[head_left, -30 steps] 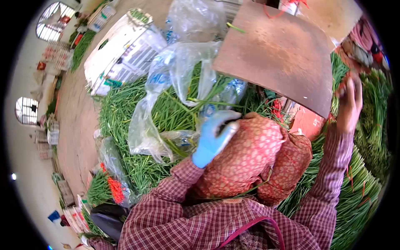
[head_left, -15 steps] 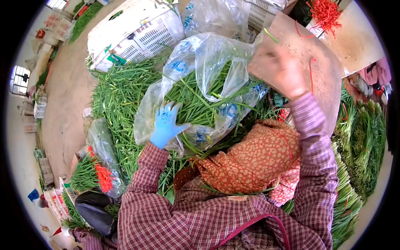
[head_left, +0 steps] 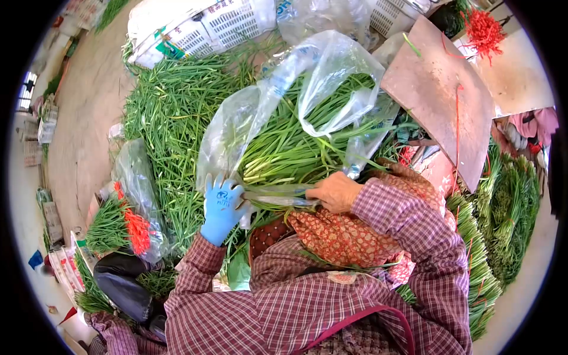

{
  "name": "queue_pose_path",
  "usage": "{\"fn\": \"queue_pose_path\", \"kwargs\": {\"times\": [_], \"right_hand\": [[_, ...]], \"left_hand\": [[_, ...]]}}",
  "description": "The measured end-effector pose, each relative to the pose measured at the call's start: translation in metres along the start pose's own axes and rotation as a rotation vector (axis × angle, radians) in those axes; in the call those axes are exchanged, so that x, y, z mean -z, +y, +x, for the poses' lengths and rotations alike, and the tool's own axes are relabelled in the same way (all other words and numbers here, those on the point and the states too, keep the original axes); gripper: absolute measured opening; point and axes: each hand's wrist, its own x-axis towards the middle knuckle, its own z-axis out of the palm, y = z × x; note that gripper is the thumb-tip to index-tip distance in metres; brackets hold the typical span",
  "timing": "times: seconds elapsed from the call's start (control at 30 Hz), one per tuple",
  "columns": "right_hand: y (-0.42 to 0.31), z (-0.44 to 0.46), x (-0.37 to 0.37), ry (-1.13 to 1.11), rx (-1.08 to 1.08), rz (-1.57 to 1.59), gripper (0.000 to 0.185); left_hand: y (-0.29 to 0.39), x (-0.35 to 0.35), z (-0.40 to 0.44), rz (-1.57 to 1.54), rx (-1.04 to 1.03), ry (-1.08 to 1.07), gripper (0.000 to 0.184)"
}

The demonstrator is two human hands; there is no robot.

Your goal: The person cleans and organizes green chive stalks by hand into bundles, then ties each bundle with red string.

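Note:
A clear plastic bag (head_left: 226, 139) lies open in front of me, holding a heap of garlic chives (head_left: 290, 151) with pale stems toward the left. My left hand (head_left: 221, 208), in a blue glove, has its fingers curled on the bag's near left edge. My bare right hand (head_left: 335, 191) pinches the bag's near rim, which is stretched between both hands. Beneath my right wrist is a red floral cloth (head_left: 337, 234) across my lap.
Loose chives (head_left: 168, 124) cover the left side. A white crate (head_left: 231, 26) stands behind. At upper right is a tilted board (head_left: 438, 89) with a red tie (head_left: 458, 118) on it; more red ties (head_left: 484, 32) lie beyond. Tied bundles (head_left: 515, 201) stack at right.
My right hand has come down from the board to the bag's near rim and taken hold of it. My left fingers have curled in. The chives in the bag now show their pale stems.

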Motion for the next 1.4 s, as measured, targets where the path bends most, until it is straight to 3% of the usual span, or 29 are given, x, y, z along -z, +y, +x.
{"fn": "queue_pose_path", "kwargs": {"times": [0.17,0.2,0.27,0.33,0.4,0.43,0.47,0.53,0.6,0.67,0.73,0.8,0.87,0.93,1.0,1.07,1.13,1.2,1.27,1.33,1.37,1.4], "right_hand": [[0.013,0.006,-0.021,-0.251,-0.148,0.048,0.050],[0.015,0.014,-0.019,-0.401,-0.288,0.145,0.052],[0.048,0.032,-0.072,-0.213,-0.246,-0.135,0.055],[0.005,0.027,-0.039,-0.325,-0.341,-0.178,0.048],[-0.030,0.019,-0.013,-0.186,-0.452,-0.279,0.033],[-0.037,0.011,-0.015,-0.025,-0.387,-0.281,0.019],[-0.039,0.010,-0.017,0.155,-0.318,-0.297,0.013],[-0.055,0.010,0.023,0.228,-0.277,-0.230,0.012],[-0.042,0.028,0.028,0.630,-0.106,-0.214,0.010],[-0.034,0.053,0.043,0.721,-0.003,-0.189,0.016],[-0.027,0.073,0.046,0.695,0.061,-0.170,0.022],[-0.026,0.091,0.036,0.640,0.046,-0.084,0.024],[-0.031,0.104,0.025,0.755,0.103,0.000,0.027],[-0.042,0.117,0.025,0.753,0.095,0.027,0.027],[-0.053,0.139,0.025,0.809,0.067,0.138,0.028],[-0.067,0.160,0.026,0.835,0.036,0.176,0.032],[-0.080,0.177,0.030,0.873,-0.016,0.281,0.033],[-0.094,0.183,0.036,0.940,-0.040,0.281,0.036],[-0.108,0.174,0.048,0.735,0.009,0.437,0.032],[-0.107,0.153,0.061,0.876,0.075,0.463,0.029],[-0.106,0.132,0.079,0.896,0.048,0.547,0.028],[-0.090,0.120,0.088,1.057,0.101,0.602,0.028]], "left_hand": [[-0.054,-0.079,-0.051,0.191,0.173,-0.093,0.036],[-0.059,-0.094,-0.054,0.125,0.334,-0.249,0.039],[-0.069,-0.134,-0.050,0.232,0.399,-0.411,0.058],[-0.075,-0.151,-0.034,0.235,0.491,-0.595,0.065],[-0.095,-0.145,-0.036,0.049,0.479,-0.554,0.068],[-0.102,-0.138,-0.044,0.078,0.414,-0.437,0.068],[-0.115,-0.127,-0.052,-0.103,0.318,-0.440,0.056],[-0.111,-0.073,-0.052,-0.509,0.334,-0.403,0.042],[-0.088,-0.019,-0.039,-0.500,0.307,-0.221,0.032],[-0.053,0.029,-0.017,-0.641,0.511,-0.208,0.031],[-0.048,0.027,-0.009,-0.757,0.415,0.041,0.034],[-0.056,0.000,-0.004,-0.928,0.488,0.077,0.042],[-0.053,-0.031,-0.003,-1.128,0.457,0.269,0.041],[-0.043,-0.043,0.002,-1.487,0.703,0.375,0.033],[-0.040,-0.055,0.006,-1.616,0.821,0.513,0.034],[-0.033,-0.054,0.009,-1.769,0.769,0.625,0.039],[-0.018,-0.043,0.018,-1.719,0.789,0.643,0.045],[0.003,-0.024,0.020,-1.649,0.630,0.657,0.046],[0.013,-0.037,0.015,-1.621,0.600,0.721,0.053],[0.015,-0.011,0.008,-1.336,0.630,0.479,0.049],[0.004,-0.011,0.006,-1.289,0.525,0.440,0.047],[-0.008,-0.010,0.004,-1.240,0.423,0.399,0.045]]}}
